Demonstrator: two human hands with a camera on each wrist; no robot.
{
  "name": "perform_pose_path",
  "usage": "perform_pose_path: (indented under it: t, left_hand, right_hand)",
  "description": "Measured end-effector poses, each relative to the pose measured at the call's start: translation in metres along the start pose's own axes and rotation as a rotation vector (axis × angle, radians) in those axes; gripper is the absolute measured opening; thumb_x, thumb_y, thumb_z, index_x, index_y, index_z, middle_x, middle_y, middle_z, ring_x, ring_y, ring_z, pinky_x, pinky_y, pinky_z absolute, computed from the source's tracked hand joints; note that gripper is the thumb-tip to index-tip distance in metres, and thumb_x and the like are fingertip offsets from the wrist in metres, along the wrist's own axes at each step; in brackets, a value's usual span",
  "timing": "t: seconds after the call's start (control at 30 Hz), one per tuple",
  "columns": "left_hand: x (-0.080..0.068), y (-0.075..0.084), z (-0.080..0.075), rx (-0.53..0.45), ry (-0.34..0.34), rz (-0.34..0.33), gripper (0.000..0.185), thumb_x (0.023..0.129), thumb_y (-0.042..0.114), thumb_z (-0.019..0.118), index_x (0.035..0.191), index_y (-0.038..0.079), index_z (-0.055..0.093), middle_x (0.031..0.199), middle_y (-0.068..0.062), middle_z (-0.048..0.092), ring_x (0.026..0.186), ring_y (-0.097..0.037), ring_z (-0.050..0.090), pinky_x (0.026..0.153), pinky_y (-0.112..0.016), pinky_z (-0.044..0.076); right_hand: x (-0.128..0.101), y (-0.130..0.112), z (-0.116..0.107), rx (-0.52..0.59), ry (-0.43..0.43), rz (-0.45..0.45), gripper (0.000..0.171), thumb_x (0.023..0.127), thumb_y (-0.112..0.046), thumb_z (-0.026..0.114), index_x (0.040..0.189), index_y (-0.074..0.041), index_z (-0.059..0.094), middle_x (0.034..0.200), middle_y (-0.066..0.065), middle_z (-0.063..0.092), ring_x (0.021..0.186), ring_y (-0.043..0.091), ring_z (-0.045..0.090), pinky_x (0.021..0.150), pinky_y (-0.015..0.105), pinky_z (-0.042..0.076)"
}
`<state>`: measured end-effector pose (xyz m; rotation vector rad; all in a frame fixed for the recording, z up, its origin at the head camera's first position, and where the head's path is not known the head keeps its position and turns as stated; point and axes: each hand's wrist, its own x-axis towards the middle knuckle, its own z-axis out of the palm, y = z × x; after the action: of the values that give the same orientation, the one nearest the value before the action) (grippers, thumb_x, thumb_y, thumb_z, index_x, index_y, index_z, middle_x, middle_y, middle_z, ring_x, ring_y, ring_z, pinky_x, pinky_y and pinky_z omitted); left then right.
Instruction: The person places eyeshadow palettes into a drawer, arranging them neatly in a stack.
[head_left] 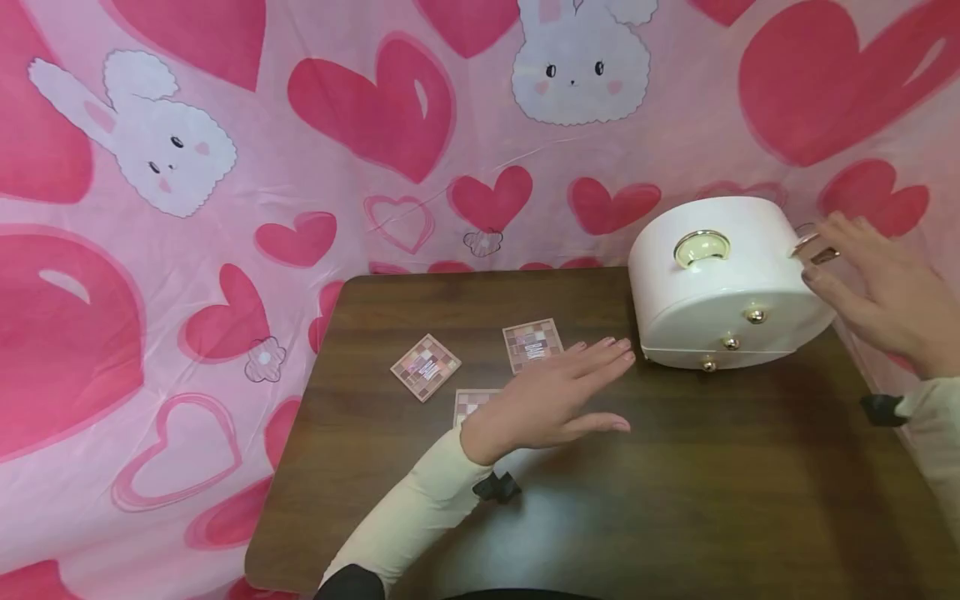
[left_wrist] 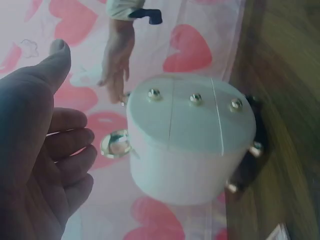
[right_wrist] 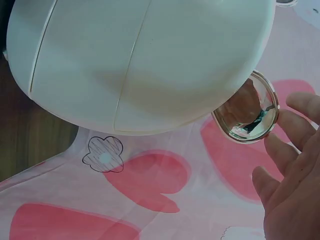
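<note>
A white rounded organizer box (head_left: 712, 275) with gold knobs down its front stands at the back right of the table. A shiny gold ear-shaped piece sticks out on its right side (right_wrist: 247, 107). My right hand (head_left: 885, 292) is beside that piece, its fingers at or very near the rim; contact cannot be made out for certain. Over the middle of the table hovers my left hand (head_left: 558, 396), fingers extended, palm toward the box, holding nothing. Under and behind it lie square eyeshadow palettes: one on the left (head_left: 426, 367), one further back (head_left: 533, 343), and one partly hidden by the wrist (head_left: 474, 402).
The brown wooden table (head_left: 675, 500) has rounded corners. A pink cloth with hearts and rabbits (head_left: 480, 108) hangs close behind it and along the left side. Black straps (head_left: 497, 487) sit at both cream sleeves.
</note>
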<state>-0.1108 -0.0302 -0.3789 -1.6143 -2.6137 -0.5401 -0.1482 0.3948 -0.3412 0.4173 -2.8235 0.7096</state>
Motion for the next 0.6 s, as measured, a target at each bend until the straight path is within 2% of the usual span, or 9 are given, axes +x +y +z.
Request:
perform_pose_path:
  t: [0.07, 0.17, 0.3, 0.4, 0.53, 0.6]
  left_hand:
    - [0.006, 0.004, 0.002, 0.007, 0.018, 0.013, 0.079, 0.097, 0.057, 0.057, 0.158, 0.015, 0.031, 0.163, 0.000, 0.028, 0.149, -0.004, 0.010, 0.119, -0.025, 0.008]
    - [0.015, 0.007, 0.005, 0.022, 0.088, 0.059, 0.076, 0.096, 0.053, 0.063, 0.154, 0.011, 0.039, 0.159, -0.003, 0.036, 0.148, -0.007, 0.018, 0.118, -0.024, 0.010]
    - [0.027, 0.009, 0.013, 0.083, 0.234, 0.152, 0.066, 0.093, 0.045, 0.070, 0.144, 0.007, 0.054, 0.150, -0.008, 0.049, 0.143, -0.015, 0.037, 0.117, -0.023, 0.019]
    - [0.036, 0.010, 0.020, 0.118, 0.321, 0.200, 0.058, 0.093, 0.040, 0.072, 0.138, 0.005, 0.060, 0.145, -0.008, 0.055, 0.137, -0.018, 0.047, 0.115, -0.022, 0.023]
    - [0.048, 0.011, 0.026, 0.135, 0.345, 0.216, 0.053, 0.095, 0.037, 0.070, 0.137, 0.006, 0.062, 0.144, -0.007, 0.056, 0.133, -0.016, 0.048, 0.114, -0.019, 0.022]
    - [0.054, 0.011, 0.028, 0.149, 0.334, 0.217, 0.052, 0.096, 0.036, 0.068, 0.138, 0.006, 0.061, 0.144, -0.007, 0.056, 0.134, -0.016, 0.048, 0.114, -0.019, 0.022]
  right_hand:
    - [0.000, 0.001, 0.000, 0.006, -0.003, 0.007, 0.060, 0.100, -0.022, 0.057, 0.154, -0.005, 0.038, 0.164, 0.018, 0.015, 0.151, 0.038, 0.005, 0.117, 0.061, -0.003]
    - [-0.001, 0.001, 0.001, -0.010, -0.004, 0.015, 0.061, 0.100, -0.023, 0.056, 0.155, -0.005, 0.036, 0.165, 0.014, 0.014, 0.152, 0.035, 0.006, 0.115, 0.065, 0.003]
    - [-0.002, 0.002, 0.001, -0.020, 0.012, 0.014, 0.053, 0.101, -0.023, 0.056, 0.149, -0.004, 0.045, 0.165, 0.013, 0.018, 0.152, 0.034, 0.009, 0.108, 0.075, 0.013]
    - [-0.002, 0.003, 0.002, 0.004, 0.019, -0.007, 0.047, 0.100, -0.022, 0.057, 0.144, -0.005, 0.051, 0.163, 0.017, 0.024, 0.151, 0.035, 0.011, 0.108, 0.074, 0.013]
    - [-0.002, 0.004, 0.004, 0.022, 0.014, -0.023, 0.049, 0.100, -0.020, 0.057, 0.146, -0.005, 0.049, 0.162, 0.020, 0.023, 0.152, 0.035, 0.010, 0.113, 0.069, 0.008]
    - [-0.002, 0.004, 0.004, 0.010, 0.008, -0.014, 0.048, 0.100, -0.022, 0.057, 0.144, -0.004, 0.050, 0.164, 0.018, 0.019, 0.151, 0.036, 0.010, 0.109, 0.074, 0.013]
